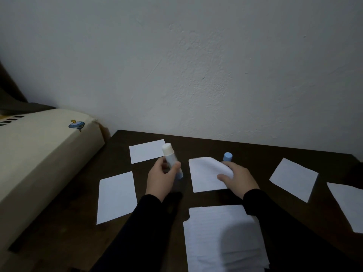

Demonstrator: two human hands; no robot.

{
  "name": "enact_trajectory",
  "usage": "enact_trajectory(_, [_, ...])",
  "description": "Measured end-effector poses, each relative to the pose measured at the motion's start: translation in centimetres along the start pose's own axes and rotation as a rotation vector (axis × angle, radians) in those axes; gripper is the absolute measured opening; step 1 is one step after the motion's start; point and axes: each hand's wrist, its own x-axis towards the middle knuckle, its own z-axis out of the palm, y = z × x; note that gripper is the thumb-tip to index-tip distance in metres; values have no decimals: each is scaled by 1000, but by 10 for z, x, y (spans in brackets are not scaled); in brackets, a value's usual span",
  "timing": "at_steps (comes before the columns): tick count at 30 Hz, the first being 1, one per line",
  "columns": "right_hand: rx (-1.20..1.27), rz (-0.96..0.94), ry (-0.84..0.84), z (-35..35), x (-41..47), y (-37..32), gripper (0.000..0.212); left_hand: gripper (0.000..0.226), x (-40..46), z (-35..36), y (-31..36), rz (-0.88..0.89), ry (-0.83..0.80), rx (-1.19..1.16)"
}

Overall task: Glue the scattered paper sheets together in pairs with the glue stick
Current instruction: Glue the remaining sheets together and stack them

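- The worktop [245, 152] is dark wood set against a pale wall; a cream box [45, 152] lies along its left edge. The smooth top gives thin paper little for a fingertip to get under.
- A stack [222, 238] of lined sheets sits nearest the person, just below the right sleeve. It looks loose and unsquared, so it probably slides apart if pushed; peeling the top leaf off at a corner seems safer.
- Single sheets lie scattered and apart: one at near left [116, 197], one at far left [147, 151], one at right [293, 179], one cut off by the right edge [347, 205]. They are light, limp and easy to crease; each is best lifted by a corner or edge.
- The middle sheet [204, 173] lies between the hands, its far right corner curled up off the wood. It bends with hardly any force, so it needs flattening or pinning while glue is rubbed on.
- The right hand [235, 177] pinches that raised corner, thumb on top, and also seems to hold the blue cap [227, 157] standing up behind it.
- The left hand [163, 177] wraps round the glue stick [170, 160], gripping the lower barrel, with the uncapped white tip tilted up and away. The stick is rigid and light; its tacky tip probably drags soft paper, so short strokes towards an edge should suit.
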Motion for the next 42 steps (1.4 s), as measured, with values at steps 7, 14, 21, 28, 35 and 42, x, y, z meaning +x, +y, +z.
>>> enact_trajectory(7, [326, -105, -81, -31, -39, -16, 43, 51, -23, -18, 4, 72, 64, -6])
enact_trajectory(14, [382, 54, -303, -30, -90, 1, 46, 53, -56, -27, -2, 88, 43, 16])
enact_trajectory(21, [-446, -76, -98, 2, -111, 15, 67, 50, -74, -26, -13, 115, 21, 152])
enact_trajectory(28, [-485, -125, -220, 25, -121, 17, 59, 51, -78, -32, -18, 84, -1, 185])
enact_trajectory(35, [-343, -246, -120, 16, -117, -14, 43, 50, -72, -42, -19, 94, 34, 189])
enact_trajectory(42, [-265, -292, -87, 27, -90, -53, 37, 53, -64, -61, -20, 56, 104, 111])
